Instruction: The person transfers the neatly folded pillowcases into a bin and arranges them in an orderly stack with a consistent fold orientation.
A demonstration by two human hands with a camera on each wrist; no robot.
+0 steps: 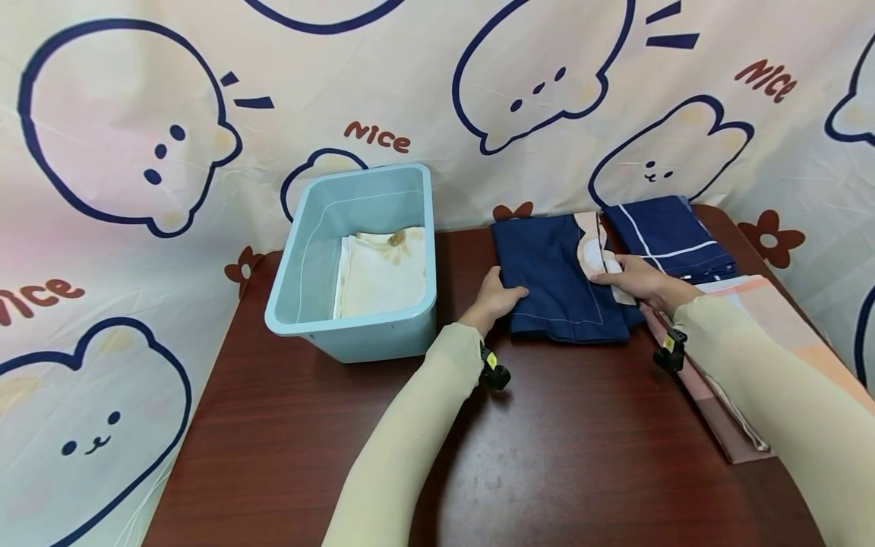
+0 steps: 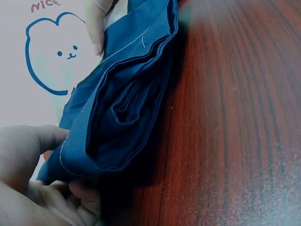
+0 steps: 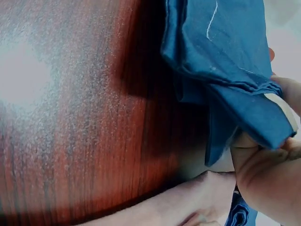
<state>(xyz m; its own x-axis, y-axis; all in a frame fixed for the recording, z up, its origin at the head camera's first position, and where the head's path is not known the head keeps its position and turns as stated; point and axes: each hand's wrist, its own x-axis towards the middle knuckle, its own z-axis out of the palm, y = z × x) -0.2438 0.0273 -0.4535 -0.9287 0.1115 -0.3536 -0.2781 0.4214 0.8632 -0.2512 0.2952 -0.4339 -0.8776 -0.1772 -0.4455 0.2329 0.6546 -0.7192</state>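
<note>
A folded navy cloth (image 1: 547, 281) with a cream and peach patterned strip along its right side is held between both hands over the table. My left hand (image 1: 494, 300) grips its left edge, thumb on top and fingers underneath, as the left wrist view shows. At the opposite edge my right hand (image 1: 639, 279) pinches the patterned end; the right wrist view shows the thumb and fingers (image 3: 263, 155) around the folded layers. Several layers of the cloth (image 2: 127, 108) show at its open near edge.
A light blue plastic tub (image 1: 355, 334) holding a folded cream cloth (image 1: 383, 273) stands left of the hands. Another folded navy cloth (image 1: 666, 235) with white lines lies at the back right. Pink and peach folded fabric (image 1: 772, 304) lies along the right edge of the brown table (image 1: 533, 456).
</note>
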